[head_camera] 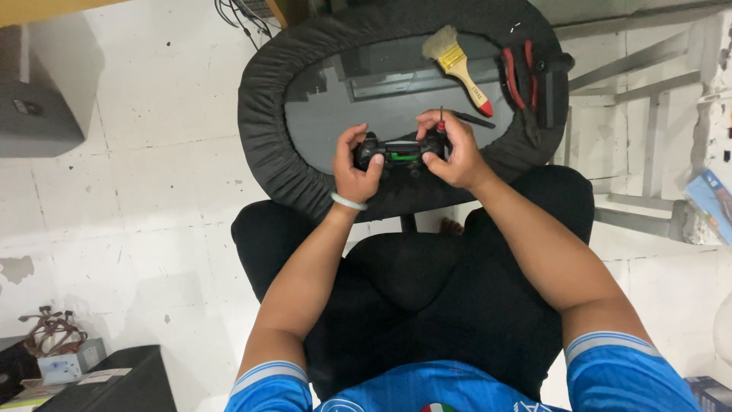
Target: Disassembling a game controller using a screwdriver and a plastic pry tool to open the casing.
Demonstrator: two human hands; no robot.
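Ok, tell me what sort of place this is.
Probably a makeshift home repair corner. Both hands hold an opened game controller over a small round padded table with a paintbrush and red-handled pliers on it, above a bare white tiled floor.

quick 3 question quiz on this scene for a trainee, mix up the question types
1. True or false: both hands grip the black game controller.
2. Which tool does the right hand hold against the controller? A) paintbrush B) small red-handled screwdriver C) pliers
3. Fill in: the paintbrush lies on the round glass table, to the ____ of the red-handled pliers in the image.

Key: 1 true, the left hand grips its other end; 2 B; 3 left.
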